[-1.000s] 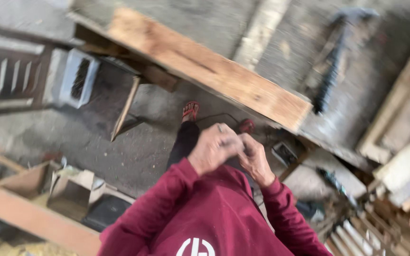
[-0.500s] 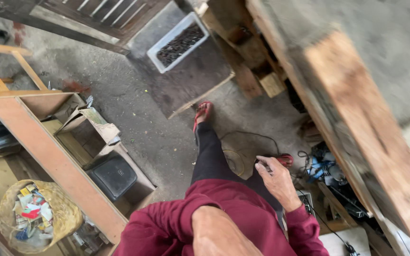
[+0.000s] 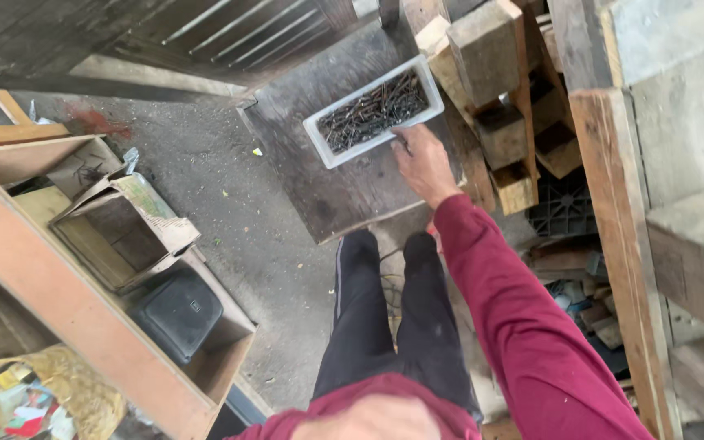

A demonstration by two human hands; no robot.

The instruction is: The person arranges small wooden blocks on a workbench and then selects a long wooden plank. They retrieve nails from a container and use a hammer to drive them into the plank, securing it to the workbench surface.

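So I've got the dark square wooden board (image 3: 344, 187) on the floor carrying the white rectangular plastic tray of dark nails (image 3: 374, 110). Right hand (image 3: 422, 165) reaches its near edge, fingers curled, grip unclear. Left hand (image 3: 372, 420) is blurred, can't tell.

1. You stand in a rough woodworking shop, on a bare concrete floor (image 3: 230, 220).
2. A white tray of nails (image 3: 373, 111) sits on a dark board (image 3: 344, 183).
3. Right of the tray, sawn timber offcuts (image 3: 499, 98) are stacked beside a heavy plank bench (image 3: 621, 244).
4. Left of the tray lies an unfinished plywood frame (image 3: 59, 285) holding a cardboard box (image 3: 120, 228).
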